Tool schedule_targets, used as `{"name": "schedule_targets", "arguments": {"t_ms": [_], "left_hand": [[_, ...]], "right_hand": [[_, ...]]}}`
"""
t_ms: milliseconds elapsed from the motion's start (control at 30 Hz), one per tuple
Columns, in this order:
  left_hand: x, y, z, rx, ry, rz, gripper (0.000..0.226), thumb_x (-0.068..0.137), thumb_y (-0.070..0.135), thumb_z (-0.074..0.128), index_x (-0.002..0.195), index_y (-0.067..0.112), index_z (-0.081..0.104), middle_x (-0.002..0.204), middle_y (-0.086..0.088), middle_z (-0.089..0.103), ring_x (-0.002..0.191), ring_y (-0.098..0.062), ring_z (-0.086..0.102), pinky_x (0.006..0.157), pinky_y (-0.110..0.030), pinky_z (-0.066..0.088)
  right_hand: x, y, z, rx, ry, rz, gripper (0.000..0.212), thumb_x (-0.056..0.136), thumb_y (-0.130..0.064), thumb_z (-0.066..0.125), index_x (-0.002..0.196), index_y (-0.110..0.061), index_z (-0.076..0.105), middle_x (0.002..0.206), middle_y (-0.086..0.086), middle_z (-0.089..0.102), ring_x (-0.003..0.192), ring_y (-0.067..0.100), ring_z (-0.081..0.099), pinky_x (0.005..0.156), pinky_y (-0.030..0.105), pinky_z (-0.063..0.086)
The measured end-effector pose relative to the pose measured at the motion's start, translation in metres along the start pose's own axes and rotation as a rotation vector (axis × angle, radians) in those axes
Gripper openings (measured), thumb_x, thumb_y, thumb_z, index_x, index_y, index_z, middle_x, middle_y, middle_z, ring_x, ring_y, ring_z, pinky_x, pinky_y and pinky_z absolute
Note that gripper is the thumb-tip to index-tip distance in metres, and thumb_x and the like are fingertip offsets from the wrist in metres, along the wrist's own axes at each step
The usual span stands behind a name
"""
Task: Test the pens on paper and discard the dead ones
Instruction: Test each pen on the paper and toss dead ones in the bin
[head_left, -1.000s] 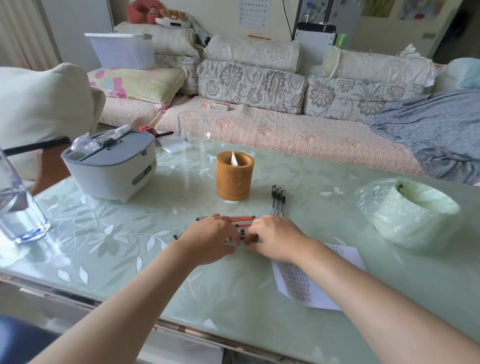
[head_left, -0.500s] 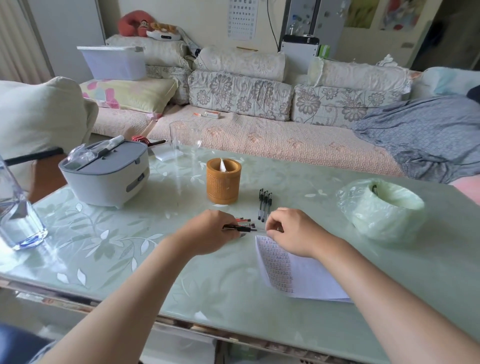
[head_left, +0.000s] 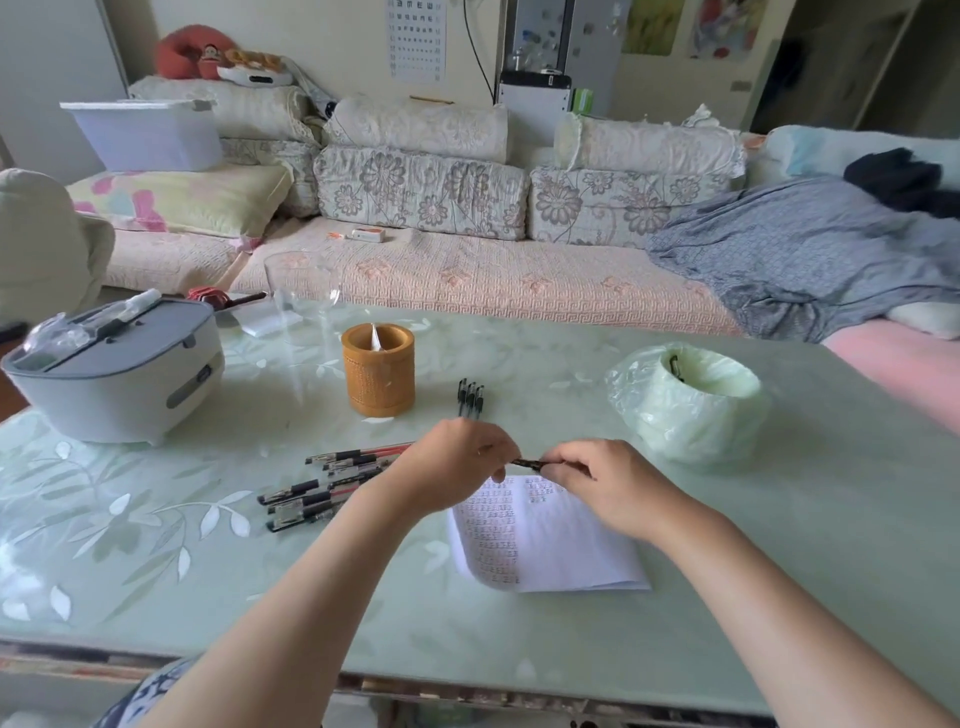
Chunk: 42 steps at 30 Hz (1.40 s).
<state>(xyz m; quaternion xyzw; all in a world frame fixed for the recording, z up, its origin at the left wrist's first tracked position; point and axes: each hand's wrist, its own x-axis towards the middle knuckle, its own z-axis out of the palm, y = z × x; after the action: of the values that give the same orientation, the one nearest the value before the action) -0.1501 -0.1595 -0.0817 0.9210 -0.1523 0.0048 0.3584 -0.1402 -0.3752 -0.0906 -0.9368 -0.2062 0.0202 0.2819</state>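
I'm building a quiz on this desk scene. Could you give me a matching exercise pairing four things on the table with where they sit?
Things:
1. round brown woven pen holder
2. green-bagged small bin
3. white printed paper sheet
4. loose pile of black and red pens

Places:
A. under the right hand
B. left of the left hand
C. far right of the table
D. centre, behind the hands

Pairs: 1-D, 2-C, 3-A, 4-B
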Motion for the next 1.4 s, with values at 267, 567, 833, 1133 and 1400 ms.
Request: {"name": "schedule_targets", "arguments": {"t_ms": [267,567,833,1133,1400], "left_hand": [[0.029,-0.002,0.032,0.055,-0.022,0.037,0.007,0.088,0.032,0.066,0.094,0.033,0.070,0.081,0.020,0.066,0.068,0.004,0.060,0.060,-0.010,0.041],[0.047,-0.004,0.049,0.035,0.018,0.015,0.004,0.086,0.032,0.068,0.089,0.031,0.070,0.077,0.019,0.067,0.064,0.011,0.055,0.054,-0.008,0.037],[0.052,-0.011,0.054,-0.048,0.008,-0.037,0.009,0.088,0.025,0.068,0.082,0.032,0.068,0.074,0.012,0.071,0.064,-0.003,0.063,0.061,-0.023,0.052],[0.053,-0.022,0.054,0.102,0.027,0.001,0.005,0.091,0.027,0.062,0.093,0.027,0.067,0.078,0.022,0.060,0.070,0.003,0.057,0.061,-0.012,0.041],[0.052,-0.039,0.053,0.320,-0.017,0.041,0.009,0.086,0.019,0.059,0.092,0.024,0.061,0.090,0.010,0.057,0.081,-0.008,0.053,0.068,-0.021,0.044]], "right_hand": [[0.007,0.026,0.009,-0.015,0.011,0.013,0.012,0.093,-0.035,0.058,0.099,-0.030,0.067,0.090,-0.013,0.066,0.083,0.008,0.061,0.074,0.027,0.049],[0.026,0.041,0.012,-0.087,0.007,-0.046,0.023,0.096,-0.029,0.050,0.078,-0.017,0.059,0.075,-0.002,0.058,0.074,0.020,0.055,0.066,0.037,0.045],[0.032,0.046,0.016,-0.166,0.041,-0.032,0.023,0.096,-0.041,0.049,0.082,-0.026,0.060,0.062,-0.006,0.053,0.068,0.020,0.053,0.060,0.031,0.037],[0.037,0.057,0.019,0.062,-0.045,0.078,0.028,0.098,-0.029,0.046,0.125,-0.033,0.053,0.078,-0.011,0.061,0.079,0.003,0.057,0.073,0.020,0.042],[0.038,0.061,0.027,0.891,0.035,0.202,0.034,0.096,0.008,0.040,0.095,-0.010,0.069,0.082,0.011,0.059,0.059,0.021,0.058,0.043,0.027,0.044]]}}
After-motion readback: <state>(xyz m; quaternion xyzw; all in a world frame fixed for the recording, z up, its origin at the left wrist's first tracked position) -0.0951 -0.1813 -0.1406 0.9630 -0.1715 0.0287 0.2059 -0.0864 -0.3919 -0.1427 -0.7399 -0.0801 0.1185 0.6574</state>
